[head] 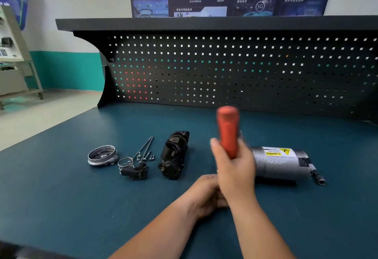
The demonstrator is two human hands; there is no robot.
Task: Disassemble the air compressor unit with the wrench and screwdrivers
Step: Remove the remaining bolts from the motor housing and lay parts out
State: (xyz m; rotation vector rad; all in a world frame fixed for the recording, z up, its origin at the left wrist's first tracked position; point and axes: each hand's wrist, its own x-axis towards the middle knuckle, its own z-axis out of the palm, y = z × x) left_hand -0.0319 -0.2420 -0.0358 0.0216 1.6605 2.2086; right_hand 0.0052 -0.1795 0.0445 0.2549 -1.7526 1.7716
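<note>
Air compressor unit (280,163): silver-bodied, on its side on the bench top (61,207), yellow warning label up. Long axis left to right across the view, right end a touch nearer the person.

Just left of the unit's left end: right hand (235,168), wrapped round the red handle of a screwdriver (228,131), handle upright and blurred, shaft hidden. Further from the unit, lower left: left hand (206,195), touching the right, fingers curled beneath it; cannot tell whether holding anything.

At the unit's right end: socket bar (316,173), touching or plugged in, unclear which. Well left of the unit, all apart from it: black pump head (173,156), long bolts (144,148), spring clips (125,162), round metal cap (102,155).

Judged: likely work on the unit's left end face, the one turned toward the right hand. Calls for swinging the tool from upright to level, tip pointing right along the long axis. Nearer hand the right; left perhaps free to steady the round body against rolling.
</note>
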